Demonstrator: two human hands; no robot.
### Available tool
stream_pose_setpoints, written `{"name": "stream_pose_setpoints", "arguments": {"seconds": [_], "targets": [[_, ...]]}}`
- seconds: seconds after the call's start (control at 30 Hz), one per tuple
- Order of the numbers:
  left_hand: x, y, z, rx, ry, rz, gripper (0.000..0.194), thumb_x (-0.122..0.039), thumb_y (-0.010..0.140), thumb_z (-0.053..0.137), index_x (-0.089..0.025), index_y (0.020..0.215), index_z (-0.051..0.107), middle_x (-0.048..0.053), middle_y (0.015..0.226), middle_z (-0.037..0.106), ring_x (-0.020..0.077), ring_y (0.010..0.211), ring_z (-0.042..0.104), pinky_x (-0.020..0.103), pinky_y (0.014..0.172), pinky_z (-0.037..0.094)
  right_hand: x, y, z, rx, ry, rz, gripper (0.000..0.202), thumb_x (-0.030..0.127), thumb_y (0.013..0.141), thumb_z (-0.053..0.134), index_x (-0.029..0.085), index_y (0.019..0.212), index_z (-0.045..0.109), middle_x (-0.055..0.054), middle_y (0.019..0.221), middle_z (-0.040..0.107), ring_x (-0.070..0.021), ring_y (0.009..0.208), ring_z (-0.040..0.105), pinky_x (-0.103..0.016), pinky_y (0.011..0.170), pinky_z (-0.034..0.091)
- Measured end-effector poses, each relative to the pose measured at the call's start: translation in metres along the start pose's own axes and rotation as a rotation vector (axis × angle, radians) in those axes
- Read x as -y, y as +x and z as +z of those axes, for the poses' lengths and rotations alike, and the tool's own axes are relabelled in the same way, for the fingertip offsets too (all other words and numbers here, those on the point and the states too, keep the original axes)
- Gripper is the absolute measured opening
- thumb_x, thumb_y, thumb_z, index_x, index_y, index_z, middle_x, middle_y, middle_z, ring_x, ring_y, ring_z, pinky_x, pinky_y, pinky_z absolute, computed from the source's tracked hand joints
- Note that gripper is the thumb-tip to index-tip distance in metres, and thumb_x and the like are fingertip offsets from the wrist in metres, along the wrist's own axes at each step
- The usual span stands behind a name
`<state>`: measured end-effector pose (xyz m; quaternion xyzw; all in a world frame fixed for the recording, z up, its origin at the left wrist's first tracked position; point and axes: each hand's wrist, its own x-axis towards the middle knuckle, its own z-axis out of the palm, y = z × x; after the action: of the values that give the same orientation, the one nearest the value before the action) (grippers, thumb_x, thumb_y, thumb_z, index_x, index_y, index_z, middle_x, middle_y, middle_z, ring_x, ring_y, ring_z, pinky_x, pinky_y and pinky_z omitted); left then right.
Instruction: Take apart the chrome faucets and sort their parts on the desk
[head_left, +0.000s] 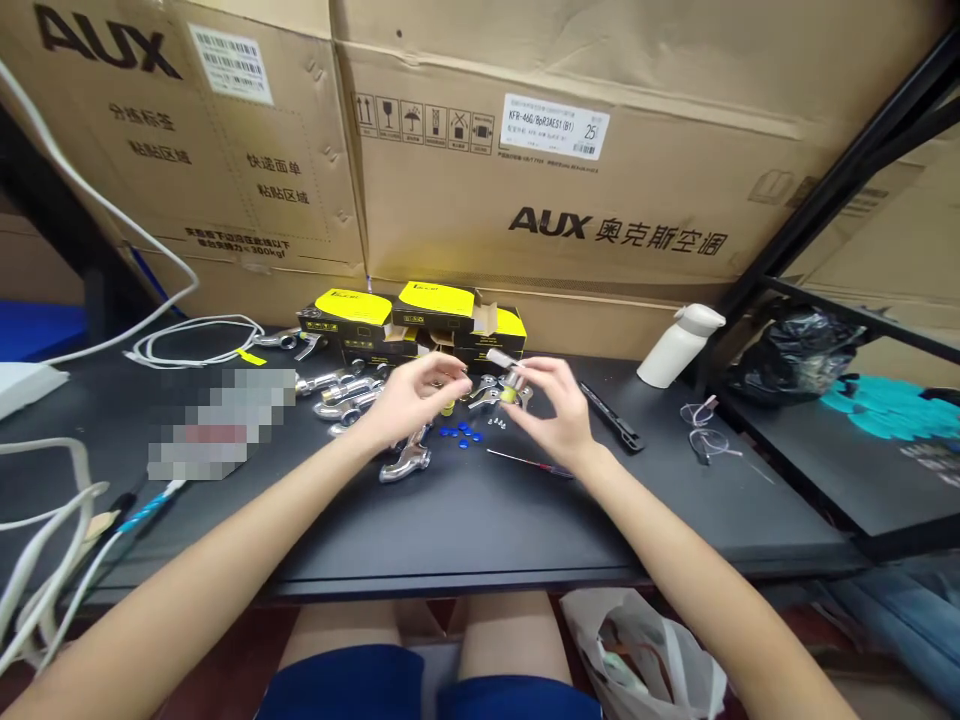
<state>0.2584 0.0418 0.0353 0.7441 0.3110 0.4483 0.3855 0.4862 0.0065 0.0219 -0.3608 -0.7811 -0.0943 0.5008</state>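
Observation:
My right hand (553,410) grips a small chrome fitting (510,380) with a yellow-green part at its lower end, raised above the black table. To its left, my left hand (420,398) has its fingers curled, with thumb and forefinger near each other; whether anything small is between them is hidden. Under and beside my left hand lie curved chrome pipe fittings (405,463). Several blue caps (463,433) and small screws (497,423) rest between the hands. A thin red screwdriver (531,463) lies below my right hand.
Black and yellow boxes (435,300) are stacked behind the hands. A white bottle (681,345), a black box cutter (611,415) and glasses (705,430) are on the right. White cables (195,340) lie on the left. Large cartons (450,200) stand at the back.

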Motion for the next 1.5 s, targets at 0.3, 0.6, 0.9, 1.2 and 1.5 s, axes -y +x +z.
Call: {"name": "stream_pose_setpoints", "arguments": {"seconds": [0.3,0.6,0.9,1.2,1.5], "targets": [[0.012,-0.004,0.018,0.128,-0.201,-0.271,0.042,-0.043,0.074,0.068,-0.016,0.104,0.057,0.008,0.094,0.067,0.0220,0.084,0.066,0.030,0.060,0.056,0.006,0.007,-0.015,0.356,0.200,0.225,0.046,0.041,0.077,0.069,0.016,0.113,0.056,-0.009,0.097,0.065,-0.0202,0.086,0.062,-0.034,0.076,0.051],[0.008,0.000,0.004,0.061,-0.064,-0.150,0.037,-0.030,0.066,0.076,-0.017,0.099,0.063,0.006,0.103,0.068,0.0226,0.099,0.063,0.038,0.092,0.050,-0.012,0.002,-0.045,1.217,0.268,0.569,0.020,0.033,0.071,0.070,0.014,0.070,0.062,-0.001,0.060,0.065,-0.0126,0.055,0.059,-0.022,0.052,0.041],[0.016,0.001,0.003,0.100,-0.048,-0.055,0.032,-0.027,0.069,0.073,-0.015,0.099,0.065,0.007,0.105,0.068,0.0216,0.101,0.062,0.037,0.098,0.044,0.009,0.014,-0.040,0.869,0.712,0.655,0.017,0.034,0.086,0.054,0.017,0.084,0.052,0.001,0.063,0.060,-0.0107,0.055,0.054,-0.023,0.053,0.044],[0.019,0.002,0.004,0.086,-0.030,-0.063,0.035,-0.029,0.068,0.074,-0.015,0.099,0.066,0.008,0.104,0.068,0.0225,0.101,0.063,0.037,0.097,0.045,0.018,0.008,-0.025,0.628,0.614,0.669,0.029,0.044,0.084,0.057,0.015,0.083,0.060,0.006,0.055,0.042,-0.0078,0.050,0.038,-0.021,0.047,0.029],[0.020,0.002,0.002,0.097,0.006,-0.032,0.033,-0.031,0.070,0.071,-0.015,0.099,0.067,0.008,0.102,0.068,0.0231,0.099,0.062,0.039,0.095,0.046,0.017,0.006,-0.020,0.600,0.628,0.719,0.024,0.039,0.083,0.058,0.015,0.081,0.059,0.006,0.053,0.042,-0.0072,0.047,0.037,-0.020,0.044,0.027]]}}
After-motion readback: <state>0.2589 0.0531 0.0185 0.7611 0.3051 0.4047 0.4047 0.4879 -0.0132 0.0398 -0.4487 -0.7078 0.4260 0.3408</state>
